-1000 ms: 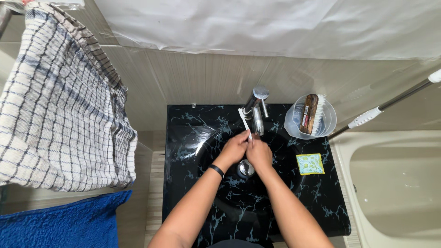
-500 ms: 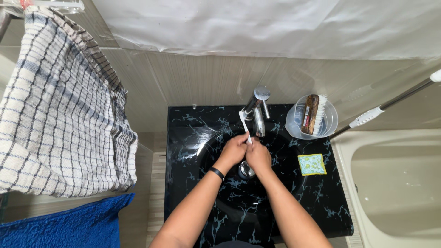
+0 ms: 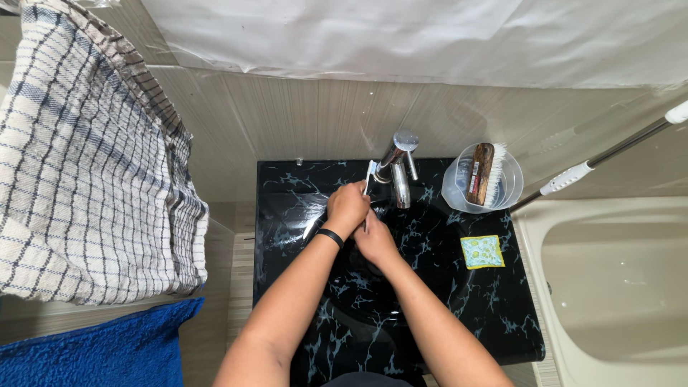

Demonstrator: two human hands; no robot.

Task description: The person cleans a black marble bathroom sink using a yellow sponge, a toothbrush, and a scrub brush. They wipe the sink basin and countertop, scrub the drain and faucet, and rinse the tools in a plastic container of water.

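Your left hand (image 3: pixel 347 208) has its fingers curled tight round a slim white toothbrush (image 3: pixel 368 176), just beside the chrome tap (image 3: pixel 398 168). Right hand (image 3: pixel 375 240) fingers: grip unclear. Below, glossy black marbled surface (image 3: pixel 494 301); checked towel (image 3: pixel 79 165) hangs left.

left hand (image 3: pixel 347 208): toothbrush (image 3: pixel 368 176) is held beside tap (image 3: pixel 398 168) | right hand (image 3: pixel 374 240): is kept over black basin (image 3: pixel 287 193) | sponge (image 3: pixel 481 251): is laid near right edge
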